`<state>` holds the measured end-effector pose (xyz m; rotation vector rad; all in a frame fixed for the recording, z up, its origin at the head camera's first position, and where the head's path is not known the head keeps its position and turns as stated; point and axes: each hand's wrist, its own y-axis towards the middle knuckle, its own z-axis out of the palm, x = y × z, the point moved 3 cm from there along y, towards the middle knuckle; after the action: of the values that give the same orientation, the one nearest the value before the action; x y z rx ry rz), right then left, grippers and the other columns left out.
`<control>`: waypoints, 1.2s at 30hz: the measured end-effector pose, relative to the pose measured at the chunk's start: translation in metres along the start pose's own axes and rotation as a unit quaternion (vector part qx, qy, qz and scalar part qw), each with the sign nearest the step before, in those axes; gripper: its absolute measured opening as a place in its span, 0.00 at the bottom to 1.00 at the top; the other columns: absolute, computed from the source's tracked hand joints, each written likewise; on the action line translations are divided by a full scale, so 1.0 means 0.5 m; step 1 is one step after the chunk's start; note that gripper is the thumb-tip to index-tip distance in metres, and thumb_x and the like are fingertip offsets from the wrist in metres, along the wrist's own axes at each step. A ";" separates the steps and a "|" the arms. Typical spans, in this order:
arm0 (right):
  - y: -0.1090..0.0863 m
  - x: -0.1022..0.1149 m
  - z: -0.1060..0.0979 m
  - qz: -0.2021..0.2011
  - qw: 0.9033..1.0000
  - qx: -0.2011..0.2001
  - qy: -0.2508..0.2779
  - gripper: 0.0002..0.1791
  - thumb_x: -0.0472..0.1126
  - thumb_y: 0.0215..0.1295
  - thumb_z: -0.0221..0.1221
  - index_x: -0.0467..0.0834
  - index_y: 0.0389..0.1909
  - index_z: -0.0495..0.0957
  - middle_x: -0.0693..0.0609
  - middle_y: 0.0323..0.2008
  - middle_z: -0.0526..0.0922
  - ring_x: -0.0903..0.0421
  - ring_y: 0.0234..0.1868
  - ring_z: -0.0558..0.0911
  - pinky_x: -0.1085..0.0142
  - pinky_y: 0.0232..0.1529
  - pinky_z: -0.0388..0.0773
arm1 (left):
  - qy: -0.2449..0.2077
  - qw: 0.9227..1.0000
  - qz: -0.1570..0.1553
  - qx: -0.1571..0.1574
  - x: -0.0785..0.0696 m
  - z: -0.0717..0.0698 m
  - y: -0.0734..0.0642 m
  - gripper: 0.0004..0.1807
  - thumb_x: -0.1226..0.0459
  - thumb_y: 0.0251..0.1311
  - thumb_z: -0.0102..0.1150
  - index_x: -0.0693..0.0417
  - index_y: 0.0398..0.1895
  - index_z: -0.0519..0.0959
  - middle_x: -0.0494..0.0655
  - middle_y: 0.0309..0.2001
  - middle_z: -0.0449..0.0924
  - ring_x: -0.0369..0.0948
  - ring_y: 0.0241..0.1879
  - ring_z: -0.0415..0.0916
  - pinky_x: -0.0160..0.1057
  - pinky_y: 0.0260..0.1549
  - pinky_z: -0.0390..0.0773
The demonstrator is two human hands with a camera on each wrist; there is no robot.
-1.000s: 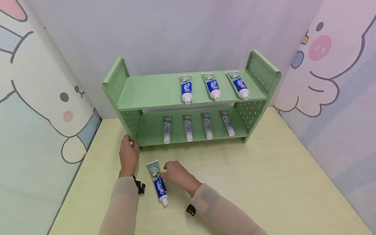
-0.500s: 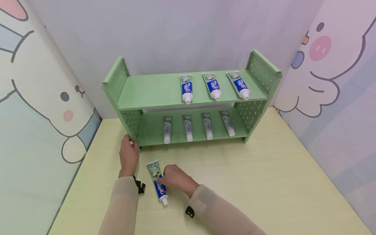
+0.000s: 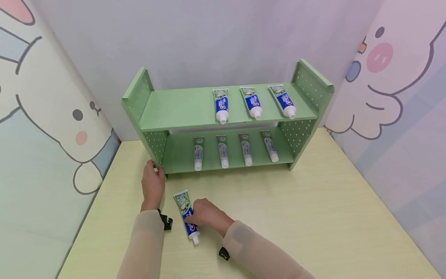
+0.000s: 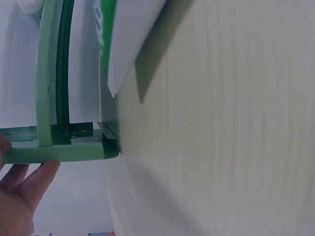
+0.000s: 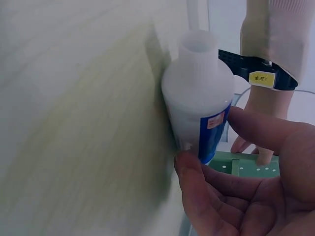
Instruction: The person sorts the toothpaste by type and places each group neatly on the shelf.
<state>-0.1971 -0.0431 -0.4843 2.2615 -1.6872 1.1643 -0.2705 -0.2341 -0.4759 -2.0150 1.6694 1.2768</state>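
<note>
A green and blue toothpaste tube [image 3: 184, 204] lies on the table in front of the shelf, its white cap toward me. My right hand [image 3: 209, 215] pinches it around the blue part from the right. In the right wrist view the thumb is on the label and the fingers [image 5: 189, 169] are at the opposite side, below the white shoulder and cap [image 5: 199, 51]. My left hand [image 3: 153, 185] holds the lower front of the left side panel of a green two-tier shelf [image 3: 181, 108]. The left wrist view has its fingers [image 4: 42, 179] against the panel's outer face.
Three blue and green toothpaste tubes [image 3: 251, 101] lie on the upper tier, toward the right. Several slimmer grey and green tubes [image 3: 223, 152] lie spaced along the lower tier. Behind the pale wood table [image 3: 313, 217] stand walls, with cartoon animals on both sides.
My right hand has slid along the toothpaste tube toward its cap end, and its thumb now lies on the blue part. The left hand and the shelf have stayed put.
</note>
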 end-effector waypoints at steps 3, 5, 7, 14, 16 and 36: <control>0.001 -0.001 0.003 0.006 1.000 0.000 -0.001 0.15 0.46 0.58 0.69 0.40 0.27 0.77 0.52 0.20 0.75 0.58 0.19 0.74 0.67 0.20 0.72 | 0.002 1.000 0.000 0.001 -0.001 0.000 0.000 0.19 0.60 0.75 0.43 0.64 0.59 0.65 0.62 0.51 0.71 0.57 0.42 0.78 0.54 0.35 0.80; 0.000 -0.001 0.004 0.006 1.000 0.000 -0.002 0.15 0.46 0.58 0.70 0.40 0.27 0.77 0.52 0.20 0.75 0.58 0.19 0.74 0.67 0.20 0.72 | 0.002 1.000 0.000 0.001 -0.001 0.000 -0.001 0.19 0.60 0.75 0.42 0.65 0.59 0.65 0.62 0.51 0.71 0.57 0.43 0.78 0.55 0.35 0.80; 0.000 -0.001 0.003 0.006 1.000 0.000 -0.003 0.15 0.46 0.58 0.70 0.40 0.26 0.76 0.52 0.20 0.75 0.58 0.19 0.74 0.67 0.20 0.72 | 0.001 1.000 0.000 0.001 -0.001 -0.001 -0.001 0.19 0.60 0.75 0.42 0.65 0.60 0.65 0.63 0.51 0.71 0.57 0.43 0.78 0.55 0.35 0.80; 0.001 -0.003 0.005 0.000 1.000 -0.004 -0.002 0.16 0.47 0.57 0.70 0.41 0.25 0.75 0.52 0.20 0.75 0.59 0.19 0.74 0.67 0.20 0.72 | -0.002 1.000 0.003 0.001 -0.004 -0.001 0.000 0.19 0.60 0.75 0.43 0.65 0.59 0.65 0.62 0.51 0.71 0.57 0.42 0.78 0.55 0.34 0.80; 0.001 -0.002 0.006 -0.002 1.000 -0.005 -0.002 0.16 0.47 0.57 0.70 0.41 0.25 0.75 0.52 0.20 0.75 0.59 0.19 0.74 0.67 0.20 0.72 | -0.002 1.000 0.002 0.001 -0.003 -0.001 0.000 0.19 0.61 0.75 0.43 0.65 0.59 0.65 0.62 0.51 0.71 0.57 0.42 0.78 0.55 0.34 0.80; 0.002 0.005 0.030 0.007 0.999 -0.009 0.053 0.14 0.42 0.56 0.70 0.39 0.28 0.75 0.51 0.19 0.75 0.58 0.17 0.76 0.67 0.17 0.74 | 0.003 1.000 -0.011 0.005 -0.006 -0.003 -0.001 0.18 0.62 0.75 0.42 0.66 0.60 0.64 0.64 0.52 0.70 0.58 0.45 0.76 0.56 0.38 0.79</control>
<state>-0.1899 -0.0527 -0.4936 2.1410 -1.6697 1.2429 -0.2691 -0.2328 -0.4730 -2.0270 1.6485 1.2550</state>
